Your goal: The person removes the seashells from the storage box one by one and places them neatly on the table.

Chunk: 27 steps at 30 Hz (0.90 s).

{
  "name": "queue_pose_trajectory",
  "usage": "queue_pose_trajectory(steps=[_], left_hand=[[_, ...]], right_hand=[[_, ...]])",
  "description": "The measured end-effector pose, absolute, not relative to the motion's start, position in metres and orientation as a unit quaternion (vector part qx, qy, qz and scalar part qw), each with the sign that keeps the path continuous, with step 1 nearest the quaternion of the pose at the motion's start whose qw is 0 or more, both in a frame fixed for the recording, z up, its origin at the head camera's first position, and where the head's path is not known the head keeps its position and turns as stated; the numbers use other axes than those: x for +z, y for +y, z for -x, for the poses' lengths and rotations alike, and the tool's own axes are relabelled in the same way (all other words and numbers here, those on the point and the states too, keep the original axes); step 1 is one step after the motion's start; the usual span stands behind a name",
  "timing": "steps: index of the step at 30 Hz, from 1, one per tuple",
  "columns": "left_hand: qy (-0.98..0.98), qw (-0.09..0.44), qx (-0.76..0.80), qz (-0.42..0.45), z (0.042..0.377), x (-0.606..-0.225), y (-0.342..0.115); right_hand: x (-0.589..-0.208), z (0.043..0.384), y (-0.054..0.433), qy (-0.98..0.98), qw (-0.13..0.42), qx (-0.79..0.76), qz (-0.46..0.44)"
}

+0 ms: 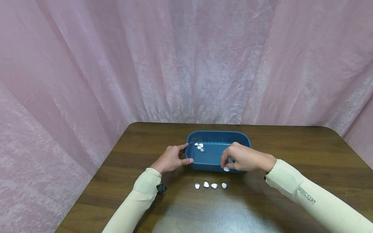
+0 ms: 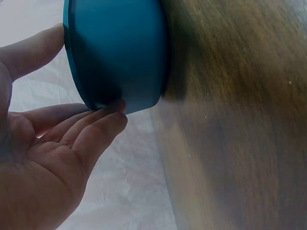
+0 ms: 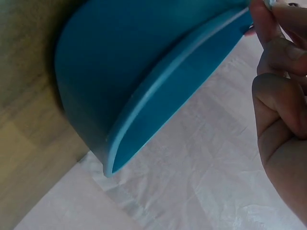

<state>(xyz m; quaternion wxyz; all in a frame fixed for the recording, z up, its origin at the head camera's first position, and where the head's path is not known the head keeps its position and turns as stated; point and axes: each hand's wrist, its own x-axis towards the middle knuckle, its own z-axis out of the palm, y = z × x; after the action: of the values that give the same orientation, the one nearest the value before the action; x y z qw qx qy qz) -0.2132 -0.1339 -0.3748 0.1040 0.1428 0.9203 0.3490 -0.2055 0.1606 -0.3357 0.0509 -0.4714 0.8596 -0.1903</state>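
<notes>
A blue rectangular plastic bin (image 1: 219, 131) stands on the table, with several small whitish seashells (image 1: 199, 147) inside at its left end. My left hand (image 1: 172, 158) rests against that end; in the left wrist view its thumb touches the rim and its fairly straight fingers (image 2: 103, 129) touch the outer wall. Over the front rim, my right hand (image 1: 240, 157) pinches a white seashell (image 1: 226, 169) between thumb and fingers. Only a sliver of that shell shows at the top of the right wrist view. In front of the bin lies a row of several more white seashells (image 1: 214, 186).
The brown wooden table (image 1: 291, 155) has rounded far corners and extends on both sides of the bin. Behind it hangs a pink velvet curtain (image 1: 204, 64). A small black device (image 1: 161, 189) is at my left wrist.
</notes>
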Motion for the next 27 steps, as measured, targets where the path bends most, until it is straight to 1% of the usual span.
queue_pose_trajectory(steps=[6, 12, 16, 27], left_hand=[[0.92, 0.103, 0.349, -0.142, 0.212, -0.375, -0.134], [0.92, 0.102, 0.349, -0.144, 0.212, -0.376, -0.134], [0.921, 0.103, 0.346, -0.145, 0.212, -0.377, -0.134], [0.921, 0.1, 0.345, -0.148, 0.212, -0.378, -0.135]], right_hand=[[-0.343, 0.192, 0.165, 0.849, 0.022, -0.192, 0.491], [-0.352, 0.179, 0.169, 0.843, 0.011, -0.181, 0.507], [-0.359, 0.172, 0.172, 0.843, -0.013, -0.159, 0.513], [-0.382, 0.166, 0.169, 0.85, -0.068, -0.083, 0.516]])
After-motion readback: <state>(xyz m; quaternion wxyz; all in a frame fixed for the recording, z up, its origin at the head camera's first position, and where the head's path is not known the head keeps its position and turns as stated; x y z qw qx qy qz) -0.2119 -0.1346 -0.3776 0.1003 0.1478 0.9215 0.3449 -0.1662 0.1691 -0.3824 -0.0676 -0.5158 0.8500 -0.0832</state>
